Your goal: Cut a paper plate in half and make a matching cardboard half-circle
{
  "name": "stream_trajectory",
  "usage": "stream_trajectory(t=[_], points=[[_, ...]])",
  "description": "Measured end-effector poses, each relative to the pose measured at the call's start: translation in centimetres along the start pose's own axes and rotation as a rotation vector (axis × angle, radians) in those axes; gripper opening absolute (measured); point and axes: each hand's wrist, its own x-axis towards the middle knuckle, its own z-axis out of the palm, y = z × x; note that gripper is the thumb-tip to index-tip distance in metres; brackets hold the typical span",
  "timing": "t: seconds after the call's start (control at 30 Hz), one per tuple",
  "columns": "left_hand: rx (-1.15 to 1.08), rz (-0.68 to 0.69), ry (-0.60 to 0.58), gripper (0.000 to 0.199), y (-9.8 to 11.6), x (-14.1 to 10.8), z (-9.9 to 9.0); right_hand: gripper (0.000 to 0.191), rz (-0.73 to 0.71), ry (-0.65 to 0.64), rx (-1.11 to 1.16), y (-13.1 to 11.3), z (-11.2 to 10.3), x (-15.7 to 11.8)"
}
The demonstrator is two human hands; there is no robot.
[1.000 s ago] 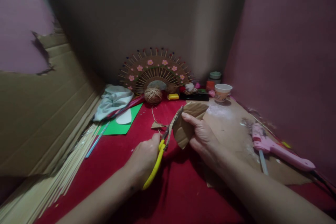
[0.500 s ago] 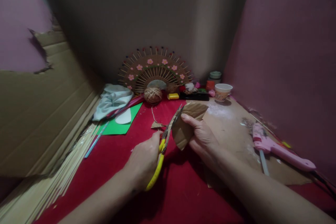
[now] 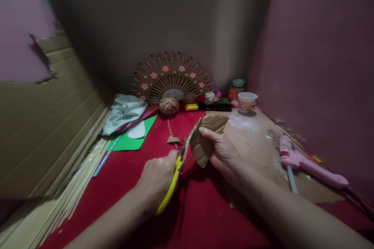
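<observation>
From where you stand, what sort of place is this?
Probably a small craft corner: the left hand holds yellow-handled scissors at a piece of cardboard, a pink glue gun lies off to the right, and a flower-decorated fan stands at the back.

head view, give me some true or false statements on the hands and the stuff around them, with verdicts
1. The left hand holds the yellow-handled metal scissors. True.
2. The right hand grips the pink plastic glue gun. False: it holds a brown corrugated cardboard piece; the glue gun lies farther right.
3. The round ball of tan twine sits in front of the brown fan-shaped decoration with pink flowers. True.
4. The small patterned cup with a white rim lies on its side. False: it stands upright.
5. A white rounded cutout lies on the flat green sheet. True.
</observation>
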Motion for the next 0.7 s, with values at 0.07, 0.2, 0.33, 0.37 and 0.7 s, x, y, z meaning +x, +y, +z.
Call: stream_trajectory(t=[0.07, 0.2, 0.33, 0.37, 0.7], points=[[-0.007, 0.010, 0.007, 0.016, -0.07, 0.11, 0.13, 0.023, 0.009, 0.003, 0.002, -0.08, 0.01, 0.02], [-0.036, 0.013, 0.018, 0.016, -0.12, 0.28, 0.28, 0.022, 0.019, 0.027, 0.045, -0.36, 0.01, 0.17], [-0.186, 0.054, 0.016, 0.022, -0.04, 0.05, 0.04, 0.021, 0.004, 0.021, 0.043, -0.59, -0.10, 0.44], [-0.244, 0.067, 0.032, 0.027, -0.01, -0.03, -0.06, 0.020, 0.008, 0.007, 0.033, -0.60, -0.12, 0.46], [-0.420, 0.101, 0.124, 0.051, -0.09, -0.26, 0.03, 0.018, -0.001, -0.042, -0.016, -0.32, 0.05, -0.07]])
